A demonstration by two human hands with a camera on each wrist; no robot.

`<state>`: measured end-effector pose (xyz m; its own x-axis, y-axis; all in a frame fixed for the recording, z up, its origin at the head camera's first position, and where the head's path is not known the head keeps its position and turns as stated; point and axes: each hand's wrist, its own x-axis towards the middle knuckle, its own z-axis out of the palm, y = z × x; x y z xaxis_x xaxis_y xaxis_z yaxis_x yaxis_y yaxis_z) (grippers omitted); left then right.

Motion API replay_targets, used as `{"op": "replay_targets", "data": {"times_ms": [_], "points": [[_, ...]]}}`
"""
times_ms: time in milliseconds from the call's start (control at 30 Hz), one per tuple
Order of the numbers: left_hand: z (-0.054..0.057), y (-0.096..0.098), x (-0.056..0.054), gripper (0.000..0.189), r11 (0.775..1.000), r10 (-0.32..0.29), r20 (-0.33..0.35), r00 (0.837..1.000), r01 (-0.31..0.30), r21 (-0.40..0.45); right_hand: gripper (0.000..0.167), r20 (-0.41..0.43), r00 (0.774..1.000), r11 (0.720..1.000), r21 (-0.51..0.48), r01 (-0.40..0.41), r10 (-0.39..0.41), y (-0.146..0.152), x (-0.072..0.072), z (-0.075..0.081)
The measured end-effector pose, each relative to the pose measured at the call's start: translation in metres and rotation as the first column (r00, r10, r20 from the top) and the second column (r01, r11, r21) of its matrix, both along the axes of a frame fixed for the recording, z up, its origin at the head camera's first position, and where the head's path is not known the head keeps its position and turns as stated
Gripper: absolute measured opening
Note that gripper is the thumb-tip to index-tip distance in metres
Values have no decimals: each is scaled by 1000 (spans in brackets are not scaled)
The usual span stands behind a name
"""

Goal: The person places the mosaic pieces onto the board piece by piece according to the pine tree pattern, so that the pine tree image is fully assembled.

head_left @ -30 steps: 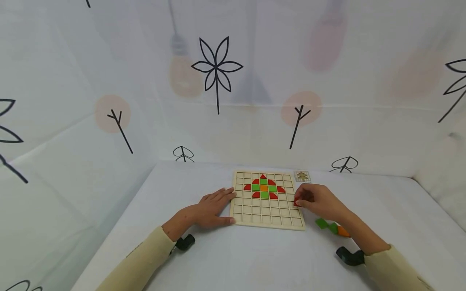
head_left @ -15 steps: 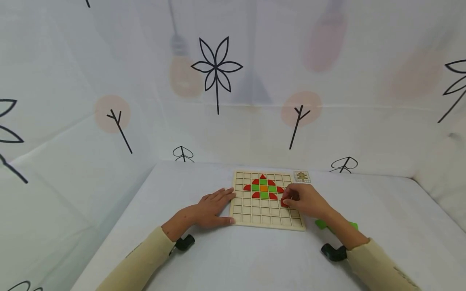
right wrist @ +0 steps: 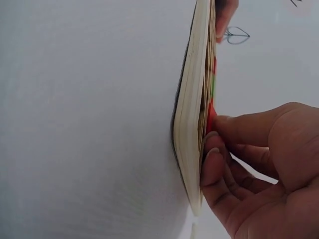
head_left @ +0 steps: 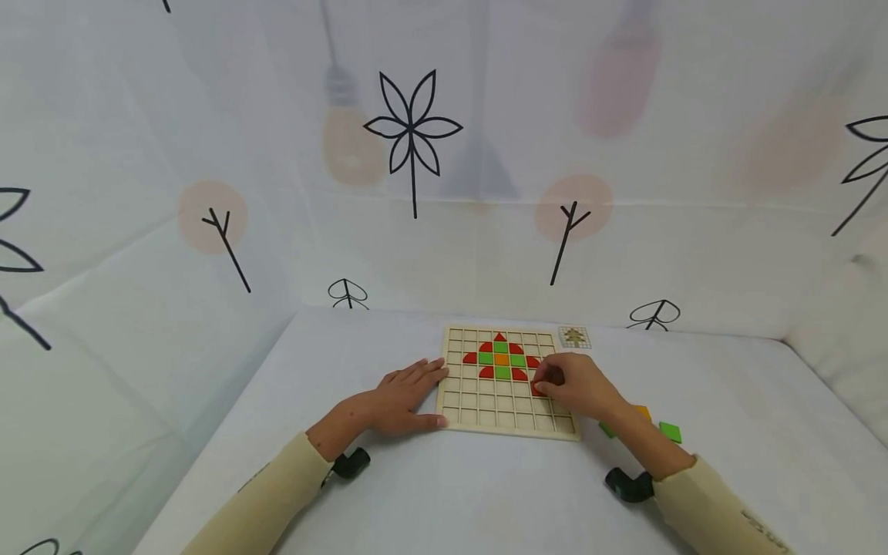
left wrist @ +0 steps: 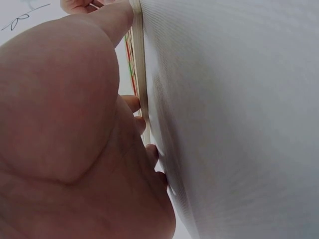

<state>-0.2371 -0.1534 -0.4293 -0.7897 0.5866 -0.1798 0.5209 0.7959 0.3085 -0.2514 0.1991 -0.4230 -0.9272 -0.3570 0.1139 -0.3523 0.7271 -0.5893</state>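
Observation:
A pale wooden grid board (head_left: 479,405) lies on the white cloth, with red, green and orange tiles set into its upper squares. My left hand (head_left: 402,401) is spread flat at its left edge, fingertips and thumb against the frame. Between thumb and fingers, my right hand (head_left: 579,379) pinches a red tile (head_left: 537,389) at the right part of the grid, just below and right of the tile pattern. In the right wrist view the red tile (right wrist: 210,118) is right at the board's surface, mostly covered by the fingers.
Near the right forearm lie loose tiles, an orange one (head_left: 644,412) and green ones (head_left: 670,432), partly hidden by the arm. Behind the board's top right corner is a small card (head_left: 575,337) with a gridded tree picture. Printed white cloth (head_left: 479,254) rises at the back.
My right hand has moved left from the board's right edge onto the grid, carrying the red tile, then slightly lower. The forearm now uncovers other loose tiles. My left hand stays put.

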Motion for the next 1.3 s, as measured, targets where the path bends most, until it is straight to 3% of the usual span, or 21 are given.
{"op": "replay_targets", "data": {"times_ms": [367, 833, 1300], "points": [[0, 0, 1, 91, 1000, -5, 1, 1000, 5, 6, 5, -19, 1000, 999, 29, 23, -23, 6, 7, 3], [-4, 0, -1, 92, 1000, -2, -2, 1000, 2, 3, 7, -70, 992, 991, 67, 114, -110, 61, 36, 17], [-3, 0, 0, 91, 1000, -11, -8, 1000, 11, 17, 11, -74, 984, 980, 102, 169, -162, 108, 58, 16]]}}
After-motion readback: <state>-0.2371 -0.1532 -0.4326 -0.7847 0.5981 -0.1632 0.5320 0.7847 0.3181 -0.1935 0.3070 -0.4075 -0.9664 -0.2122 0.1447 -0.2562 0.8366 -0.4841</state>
